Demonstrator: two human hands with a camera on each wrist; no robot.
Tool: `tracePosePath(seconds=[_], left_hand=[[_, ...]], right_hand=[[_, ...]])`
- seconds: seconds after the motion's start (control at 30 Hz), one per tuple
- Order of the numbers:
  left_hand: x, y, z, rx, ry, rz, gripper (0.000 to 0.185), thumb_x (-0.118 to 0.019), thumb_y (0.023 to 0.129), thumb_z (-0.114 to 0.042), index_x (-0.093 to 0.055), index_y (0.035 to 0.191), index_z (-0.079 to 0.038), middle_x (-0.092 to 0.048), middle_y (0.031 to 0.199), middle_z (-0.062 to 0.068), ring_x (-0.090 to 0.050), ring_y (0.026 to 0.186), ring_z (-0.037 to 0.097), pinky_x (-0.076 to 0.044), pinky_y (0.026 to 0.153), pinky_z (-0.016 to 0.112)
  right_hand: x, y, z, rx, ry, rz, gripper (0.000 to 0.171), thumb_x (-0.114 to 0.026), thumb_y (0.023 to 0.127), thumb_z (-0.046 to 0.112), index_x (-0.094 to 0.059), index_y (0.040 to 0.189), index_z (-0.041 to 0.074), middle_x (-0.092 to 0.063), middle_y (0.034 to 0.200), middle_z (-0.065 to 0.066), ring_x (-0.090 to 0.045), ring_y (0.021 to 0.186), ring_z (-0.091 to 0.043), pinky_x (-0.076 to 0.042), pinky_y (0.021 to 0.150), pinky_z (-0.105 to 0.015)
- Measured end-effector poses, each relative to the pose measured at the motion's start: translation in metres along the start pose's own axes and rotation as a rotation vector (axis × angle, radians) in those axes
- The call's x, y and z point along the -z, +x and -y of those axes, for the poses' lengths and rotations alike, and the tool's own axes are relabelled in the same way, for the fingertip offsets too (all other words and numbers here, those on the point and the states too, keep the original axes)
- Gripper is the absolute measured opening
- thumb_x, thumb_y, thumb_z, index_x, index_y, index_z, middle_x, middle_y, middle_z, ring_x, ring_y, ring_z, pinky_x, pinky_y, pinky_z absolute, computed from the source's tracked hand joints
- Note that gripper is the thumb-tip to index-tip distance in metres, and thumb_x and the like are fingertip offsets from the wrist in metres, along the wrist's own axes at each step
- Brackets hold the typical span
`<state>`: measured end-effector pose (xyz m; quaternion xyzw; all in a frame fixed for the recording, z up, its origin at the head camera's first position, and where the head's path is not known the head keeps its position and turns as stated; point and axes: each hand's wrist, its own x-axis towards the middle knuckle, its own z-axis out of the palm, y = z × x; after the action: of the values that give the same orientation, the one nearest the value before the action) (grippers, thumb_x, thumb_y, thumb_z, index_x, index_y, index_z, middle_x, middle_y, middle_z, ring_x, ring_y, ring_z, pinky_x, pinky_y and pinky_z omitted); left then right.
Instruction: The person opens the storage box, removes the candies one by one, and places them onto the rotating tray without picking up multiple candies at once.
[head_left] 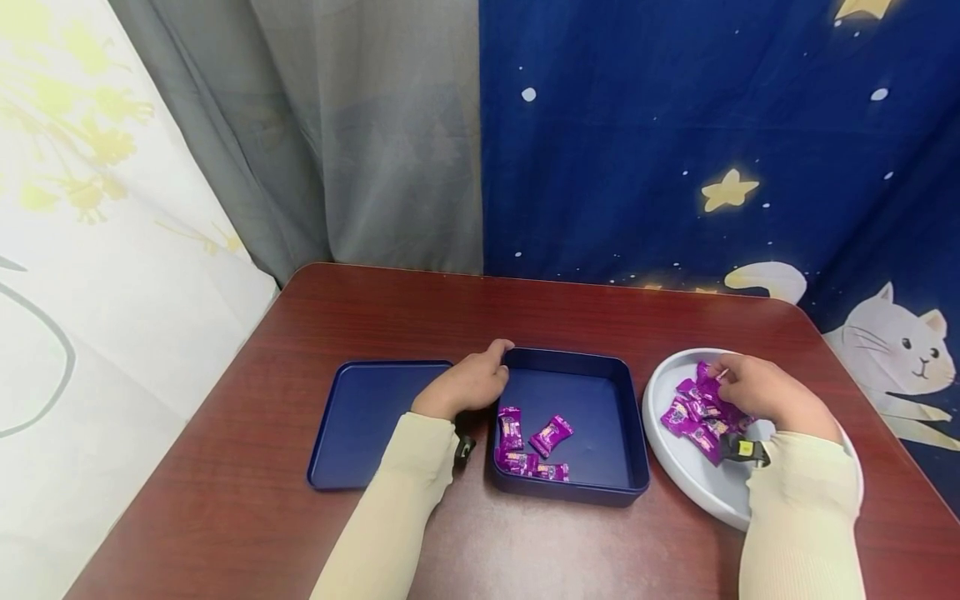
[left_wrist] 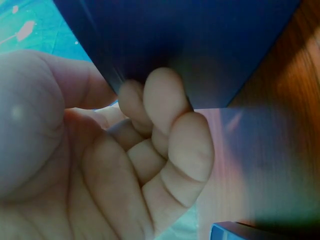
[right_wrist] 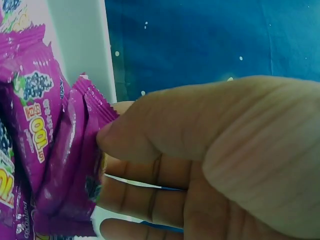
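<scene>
Pinches, with the right hand (head_left: 761, 387), a purple candy packet (right_wrist: 82, 165) in the pile (head_left: 701, 412) on the white plate (head_left: 712, 492), near the plate's twelve o'clock. In the right wrist view, leans by its long axis from one o'clock to seven; gripped from three o'clock, across that axis, close to the crimped upper end. Cannot tell whether pinching one packet or two. Judged from the head view, turns chiefly on the direction from this pinch to the blue box (head_left: 592, 417): between eight and nine o'clock, just beyond the plate's left rim. Steadies the box, seemingly, with the left hand (head_left: 468, 383) at its ten o'clock corner, fingers curled against the outer wall, well apart from the right. Shows a few loose packets (head_left: 551, 436) inside the box, gathered from seven to nine o'clock. Nearer to the pile with the right hand, nearer to the boxed packets with the left. Has a blue lid (head_left: 363, 425) lying flat on the table (head_left: 247, 467) at nine o'clock of the box, partly hidden by the left sleeve (head_left: 390, 508).
</scene>
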<state>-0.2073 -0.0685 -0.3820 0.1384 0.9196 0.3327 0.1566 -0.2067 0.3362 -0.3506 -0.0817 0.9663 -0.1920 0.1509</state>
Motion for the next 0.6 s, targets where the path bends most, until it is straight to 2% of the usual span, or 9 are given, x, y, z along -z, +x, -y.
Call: tracePosePath(seconds=[0.2, 0.37, 0.47, 0.6], left_hand=[[0.0005, -0.0006, -0.0001, 0.001, -0.006, 0.004, 0.048, -0.042, 0.106, -0.021, -0.032, 0.152, -0.013, -0.051, 0.143, 0.014, -0.052, 0.128, 0.027, -0.037, 0.109, 0.048], [0.0016, -0.0008, -0.0005, -0.004, -0.006, 0.006, 0.048, -0.041, 0.106, -0.02, -0.032, 0.152, -0.012, -0.051, 0.144, 0.014, -0.051, 0.128, 0.027, -0.037, 0.109, 0.047], [0.0017, -0.0008, -0.0005, -0.005, -0.007, 0.005, 0.047, -0.041, 0.106, -0.02, -0.032, 0.152, -0.013, -0.051, 0.144, 0.014, -0.051, 0.128, 0.027, -0.037, 0.108, 0.047], [0.0016, -0.0003, 0.0002, -0.007, -0.003, 0.006, 0.048, -0.041, 0.106, -0.02, -0.032, 0.152, -0.013, -0.051, 0.143, 0.014, -0.052, 0.128, 0.027, -0.037, 0.109, 0.047]], right_hand=[[0.0005, -0.0004, 0.0014, -0.005, 0.015, -0.003, 0.034, -0.058, 0.089, 0.002, -0.056, 0.12, -0.011, -0.061, 0.092, -0.018, -0.057, 0.077, -0.026, -0.052, 0.064, -0.039], [0.0031, -0.0019, 0.0027, -0.005, -0.018, -0.022, 0.042, -0.061, 0.093, 0.013, -0.053, 0.127, -0.01, -0.06, 0.108, -0.032, -0.06, 0.091, -0.041, -0.054, 0.075, -0.055], [0.0043, -0.0025, 0.0032, -0.02, -0.036, -0.02, 0.052, -0.061, 0.095, 0.022, -0.049, 0.134, -0.01, -0.053, 0.122, -0.039, -0.054, 0.106, -0.053, -0.048, 0.082, -0.065], [0.0054, -0.0039, 0.0043, -0.04, -0.044, -0.014, 0.059, -0.059, 0.097, 0.028, -0.043, 0.14, -0.01, -0.045, 0.132, -0.042, -0.046, 0.115, -0.059, -0.043, 0.085, -0.071]])
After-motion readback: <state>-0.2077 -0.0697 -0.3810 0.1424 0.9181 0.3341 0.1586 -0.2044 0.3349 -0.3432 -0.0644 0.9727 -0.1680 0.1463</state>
